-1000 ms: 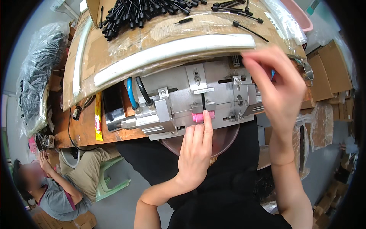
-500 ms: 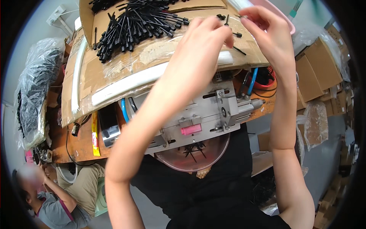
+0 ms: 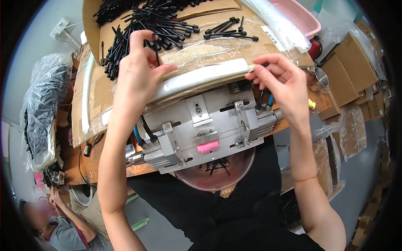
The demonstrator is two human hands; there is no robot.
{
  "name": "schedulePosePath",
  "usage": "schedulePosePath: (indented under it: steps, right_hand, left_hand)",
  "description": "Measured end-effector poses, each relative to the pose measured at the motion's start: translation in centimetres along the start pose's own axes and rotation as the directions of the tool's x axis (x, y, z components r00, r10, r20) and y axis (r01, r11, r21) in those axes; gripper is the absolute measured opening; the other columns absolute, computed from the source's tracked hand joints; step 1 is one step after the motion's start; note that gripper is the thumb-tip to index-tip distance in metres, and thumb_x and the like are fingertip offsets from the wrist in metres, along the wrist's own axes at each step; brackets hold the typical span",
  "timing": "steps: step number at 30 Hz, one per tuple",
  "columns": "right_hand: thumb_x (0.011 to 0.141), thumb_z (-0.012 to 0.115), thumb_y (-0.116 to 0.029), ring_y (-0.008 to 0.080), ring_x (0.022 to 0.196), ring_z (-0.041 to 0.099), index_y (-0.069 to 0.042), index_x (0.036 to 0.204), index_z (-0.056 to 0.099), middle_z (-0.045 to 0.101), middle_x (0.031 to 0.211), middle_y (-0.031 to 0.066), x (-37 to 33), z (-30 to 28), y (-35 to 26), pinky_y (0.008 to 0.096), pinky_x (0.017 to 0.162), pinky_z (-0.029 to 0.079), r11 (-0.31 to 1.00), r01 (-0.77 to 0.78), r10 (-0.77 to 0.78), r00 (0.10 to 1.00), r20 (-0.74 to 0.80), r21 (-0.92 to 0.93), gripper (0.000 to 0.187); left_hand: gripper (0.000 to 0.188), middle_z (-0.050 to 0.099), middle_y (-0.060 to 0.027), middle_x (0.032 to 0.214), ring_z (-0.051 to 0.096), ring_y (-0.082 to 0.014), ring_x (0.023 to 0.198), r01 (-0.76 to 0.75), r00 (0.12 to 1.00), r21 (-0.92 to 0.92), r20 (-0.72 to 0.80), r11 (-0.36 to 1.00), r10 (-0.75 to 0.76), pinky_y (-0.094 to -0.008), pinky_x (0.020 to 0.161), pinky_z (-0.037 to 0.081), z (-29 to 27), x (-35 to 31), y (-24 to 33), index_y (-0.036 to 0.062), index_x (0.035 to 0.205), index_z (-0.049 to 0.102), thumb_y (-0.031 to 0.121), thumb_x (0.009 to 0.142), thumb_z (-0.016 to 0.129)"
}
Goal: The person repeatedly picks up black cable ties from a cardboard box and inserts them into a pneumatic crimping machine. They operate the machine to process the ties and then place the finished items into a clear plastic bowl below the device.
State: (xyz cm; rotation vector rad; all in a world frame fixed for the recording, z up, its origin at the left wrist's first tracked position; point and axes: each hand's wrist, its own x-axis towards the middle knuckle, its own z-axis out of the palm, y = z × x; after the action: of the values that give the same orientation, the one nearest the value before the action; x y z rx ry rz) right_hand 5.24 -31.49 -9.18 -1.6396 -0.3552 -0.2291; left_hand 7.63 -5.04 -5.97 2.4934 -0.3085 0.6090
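My left hand reaches to the near edge of a heap of black capped rods on the cardboard. Its thumb and forefinger are apart, with a dark rod showing between them; I see no grip on it. Above the right end of a metal fixture, my right hand pinches a thin black rod, mostly hidden by the fingers. A pink block sits at the fixture's front. Several loose black capped rods lie right of the heap.
Below the fixture, a translucent bowl holds several black pieces. White foam strips edge the cardboard. A metal cup stands at right, beyond blue and black hoses. Cardboard boxes stand farther right. Another person sits at lower left.
My left hand has moved left, from above the loose rods to the heap. The right hand has come nearer and lower, toward the fixture's right end, with a black rod in its pinch.
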Motion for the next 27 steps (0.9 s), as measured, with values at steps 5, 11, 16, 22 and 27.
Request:
schedulePosePath:
  steps: [5, 11, 16, 22, 27]
  right_hand:
    - [0.092, 0.064, -0.007, 0.0073, 0.076, 0.063, 0.002, 0.101, 0.064, 0.069, 0.084, 0.0057, 0.2, 2.7, 0.8, 0.0197, 0.066, 0.048, 1.0, 0.03, -0.029, 0.996, 0.079, -0.003, 0.013]
    - [0.091, 0.064, -0.005, 0.0085, 0.078, 0.064, 0.003, 0.103, 0.063, 0.069, 0.084, 0.0055, -0.1, 2.5, 0.4, 0.0207, 0.07, 0.049, 0.999, 0.001, 0.004, 0.997, 0.08, -0.052, 0.014]
    - [0.091, 0.064, -0.005, 0.0095, 0.078, 0.064, 0.003, 0.104, 0.063, 0.069, 0.087, 0.0068, -0.6, 3.1, 0.3, 0.0213, 0.071, 0.049, 0.999, -0.044, 0.043, 0.993, 0.114, 0.007, 0.015]
    - [0.094, 0.062, -0.007, 0.0162, 0.084, 0.069, 0.004, 0.102, 0.061, 0.07, 0.093, 0.0137, -2.4, 4.1, -0.8, 0.0262, 0.071, 0.057, 0.901, -0.311, 0.209, 0.922, 0.325, 0.302, 0.014]
    - [0.096, 0.057, -0.007, 0.0282, 0.087, 0.071, 0.004, 0.103, 0.057, 0.069, 0.095, 0.0217, -3.1, 6.2, -0.6, 0.0377, 0.074, 0.063, 0.764, -0.453, 0.264, 0.87, 0.417, 0.459, 0.013]
  left_hand:
    - [0.042, 0.064, -0.0111, 0.078, 0.059, -0.0143, 0.072, -0.328, 0.943, 0.189, 0.124, 0.926, 0.309, -0.0284, 0.067, 0.048, -1.2, -1.0, -2.1, 0.007, 0.121, 0.054, 0.006, 0.083, 0.071]
    - [0.021, 0.061, -0.0045, 0.089, 0.061, -0.0141, 0.088, 0.019, 0.959, -0.23, 0.278, 0.973, 0.048, -0.0279, 0.083, 0.049, -3.1, -2.4, -1.9, 0.0027, 0.108, 0.061, -0.004, 0.088, 0.06]
    - [0.017, 0.063, -0.0081, 0.09, 0.062, -0.017, 0.088, -0.144, 0.961, -0.146, 0.216, 0.979, 0.174, -0.0287, 0.081, 0.049, -3.9, -3.8, -2.6, -0.0008, 0.101, 0.061, -0.006, 0.085, 0.06]
    - [0.058, 0.063, -0.0082, 0.085, 0.059, -0.0213, 0.079, -0.114, 0.99, -0.135, -0.094, 0.984, 0.102, -0.0317, 0.073, 0.049, -1.5, -11.1, 1.9, 0.0036, 0.125, 0.063, -0.005, 0.069, 0.074]
    - [0.057, 0.061, -0.0039, 0.091, 0.055, -0.0186, 0.077, -0.306, 0.946, 0.007, -0.11, 0.952, 0.305, -0.0321, 0.068, 0.046, 1.6, -16.1, 4.4, -0.0004, 0.124, 0.063, 0.005, 0.07, 0.078]
